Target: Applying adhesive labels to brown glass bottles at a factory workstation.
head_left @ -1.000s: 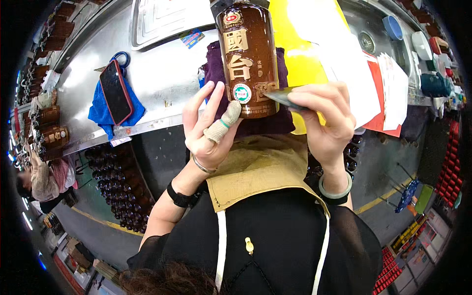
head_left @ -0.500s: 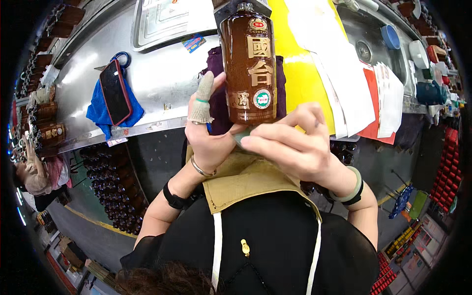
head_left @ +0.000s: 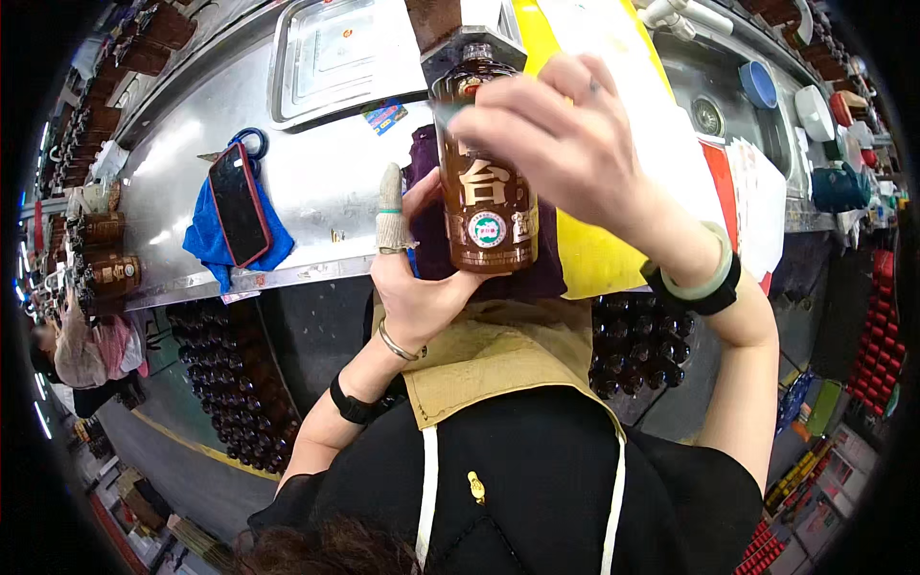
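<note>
A brown glass bottle (head_left: 484,216) with gold lettering and a round green-and-white sticker lies across a dark purple cloth (head_left: 426,153), its neck pointing away from me. My left hand (head_left: 412,287) grips the bottle's lower end from the left, with a knitted cover on one raised finger. Over the upper part of the bottle is my right hand (head_left: 565,134), blurred, its fingers curled in a pinch. Something pale and greenish shows at its fingertips; I cannot make out what it is. This hand hides the shoulder and part of the lettering.
A phone (head_left: 238,206) rests on a blue cloth (head_left: 273,240) at the left, beside scissors (head_left: 252,144). Behind are a metal tray (head_left: 287,86) and a small colourful card (head_left: 385,117). White paper sheets (head_left: 685,220) lie on a yellow sheet (head_left: 594,259); bottles (head_left: 632,345) stand below.
My right hand has moved up from the bottle's base to its upper part. The bottle has turned slightly, bringing its round sticker leftward, and sits lower in view. My left hand keeps its grip.
</note>
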### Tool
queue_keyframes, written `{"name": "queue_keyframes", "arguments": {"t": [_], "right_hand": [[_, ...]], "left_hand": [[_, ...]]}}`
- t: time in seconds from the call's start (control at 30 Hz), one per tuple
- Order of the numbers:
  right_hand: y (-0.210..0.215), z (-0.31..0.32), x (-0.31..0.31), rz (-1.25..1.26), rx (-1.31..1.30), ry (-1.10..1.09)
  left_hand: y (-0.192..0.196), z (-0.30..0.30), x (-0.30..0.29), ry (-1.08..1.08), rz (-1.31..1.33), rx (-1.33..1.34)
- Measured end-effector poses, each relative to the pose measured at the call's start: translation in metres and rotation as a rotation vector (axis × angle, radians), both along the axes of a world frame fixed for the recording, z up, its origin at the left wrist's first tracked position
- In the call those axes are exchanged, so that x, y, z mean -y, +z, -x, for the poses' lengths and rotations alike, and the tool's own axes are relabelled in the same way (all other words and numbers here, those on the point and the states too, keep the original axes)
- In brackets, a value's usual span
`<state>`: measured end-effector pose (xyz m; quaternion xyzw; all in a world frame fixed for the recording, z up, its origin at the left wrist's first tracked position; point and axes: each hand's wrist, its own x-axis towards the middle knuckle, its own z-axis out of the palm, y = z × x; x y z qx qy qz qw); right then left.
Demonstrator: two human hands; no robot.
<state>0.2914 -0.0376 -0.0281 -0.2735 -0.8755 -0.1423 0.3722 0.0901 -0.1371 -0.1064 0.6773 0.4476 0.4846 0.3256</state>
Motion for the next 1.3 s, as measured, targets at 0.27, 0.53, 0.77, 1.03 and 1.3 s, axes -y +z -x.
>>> {"name": "queue_keyframes", "arguments": {"t": [0.27, 0.53, 0.77, 1.03, 1.3], "right_hand": [[0.005, -0.003, -0.002, 0.223, -0.153, -0.022], [0.013, 0.007, 0.044, 0.3, 0.107, 0.349], [0.021, -0.018, -0.044, -0.03, 0.0, -0.146], [-0.007, -0.005, 0.059, 0.166, 0.054, 0.397], [-0.026, -0.015, 0.086, 0.182, -0.036, 0.227]], "left_hand": [[-0.014, 0.006, 0.007, 0.074, 0.054, 0.072], [0.015, 0.003, 0.001, 0.103, -0.174, -0.231], [0.021, 0.001, 0.006, 0.099, -0.116, -0.274], [0.004, 0.004, 0.004, -0.022, 0.181, 0.138], [-0.001, 0.009, 0.0, -0.021, 0.058, -0.09]]}}
